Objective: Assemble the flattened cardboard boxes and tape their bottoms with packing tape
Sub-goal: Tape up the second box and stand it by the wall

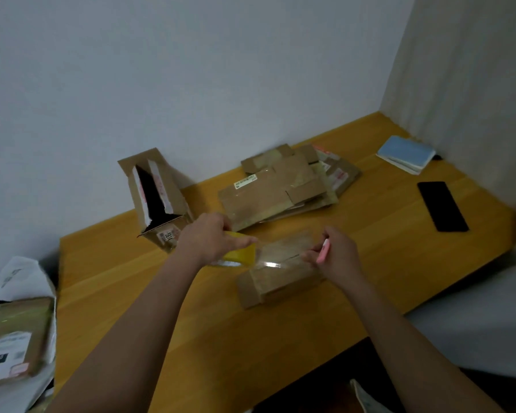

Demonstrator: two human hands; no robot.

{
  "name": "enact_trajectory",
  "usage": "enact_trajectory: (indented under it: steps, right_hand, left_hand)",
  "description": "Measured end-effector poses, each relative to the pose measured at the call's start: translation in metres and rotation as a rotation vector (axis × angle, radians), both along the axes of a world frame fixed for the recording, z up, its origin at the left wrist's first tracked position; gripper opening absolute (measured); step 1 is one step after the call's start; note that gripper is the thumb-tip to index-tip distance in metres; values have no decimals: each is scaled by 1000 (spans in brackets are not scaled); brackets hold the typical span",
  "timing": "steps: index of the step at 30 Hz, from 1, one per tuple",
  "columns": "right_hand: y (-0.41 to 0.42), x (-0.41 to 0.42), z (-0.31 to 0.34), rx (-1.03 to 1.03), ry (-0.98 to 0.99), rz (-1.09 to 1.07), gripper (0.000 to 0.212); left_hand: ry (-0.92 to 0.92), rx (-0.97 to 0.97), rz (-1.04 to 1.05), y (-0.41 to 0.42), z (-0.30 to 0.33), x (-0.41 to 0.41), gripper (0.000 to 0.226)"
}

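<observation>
Head view: left hand (209, 236) grips yellow tape roll (241, 254) at 9 o'clock of small box (276, 271), table (161, 308) centre. Tape strip (273, 264) runs 9-to-3 across box bottom to right hand (334, 253), which pinches pink cutter (323, 251). Right hand nearer the cut. Flat boxes (280, 189) at 12.

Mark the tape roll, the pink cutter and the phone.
tape roll (241, 254): head view, yellow side.
pink cutter (323, 252): head view, handle in right hand.
phone (442, 205): head view, screen centre.
</observation>
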State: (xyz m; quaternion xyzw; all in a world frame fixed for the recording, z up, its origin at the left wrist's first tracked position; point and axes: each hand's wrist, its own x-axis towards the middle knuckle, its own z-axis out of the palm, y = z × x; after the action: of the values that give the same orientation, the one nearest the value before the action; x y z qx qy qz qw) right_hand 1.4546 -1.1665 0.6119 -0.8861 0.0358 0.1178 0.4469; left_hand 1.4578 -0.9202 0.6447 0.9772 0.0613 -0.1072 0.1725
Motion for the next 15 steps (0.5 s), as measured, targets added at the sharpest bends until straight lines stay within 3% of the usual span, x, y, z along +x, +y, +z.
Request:
enact_trajectory:
  steps: [6, 11, 15]
  right_hand:
    - [5, -11, 0, -64, 308, 111, 37]
    - [4, -6, -7, -26, 296, 48, 29]
    - [7, -6, -18, -134, 277, 38, 27]
  left_hand:
    - [249, 78, -96, -5, -6, -1, 65]
    - [511, -124, -31, -3, -31, 1, 63]
    - [559, -224, -37, -6, -40, -3, 60]
